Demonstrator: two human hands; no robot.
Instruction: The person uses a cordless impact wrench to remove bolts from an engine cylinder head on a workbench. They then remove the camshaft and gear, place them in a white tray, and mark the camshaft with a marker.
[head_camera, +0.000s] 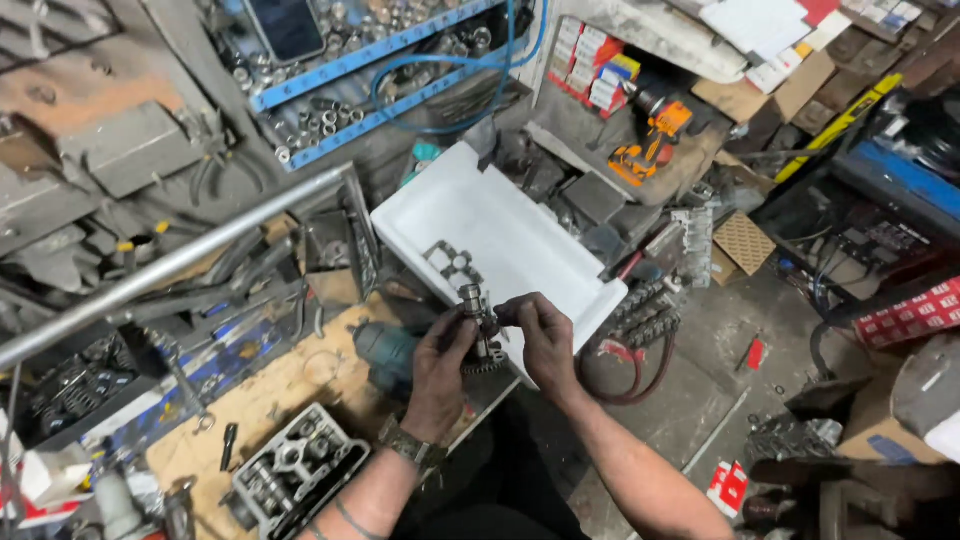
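My left hand and my right hand together hold a short metal shaft with a toothed gear at its lower end. The left hand wraps the shaft from the left, with a watch band on its wrist. The right hand's fingertips pinch the shaft near its top. The part hangs over the near edge of a white plastic tray, which has a flat metal gasket lying in it.
A cylinder head rests on the wooden bench at lower left. A teal power tool lies left of my hands. A steel tube crosses the left side. Blue racks of sockets hang behind. Chains and a red cable lie to the right.
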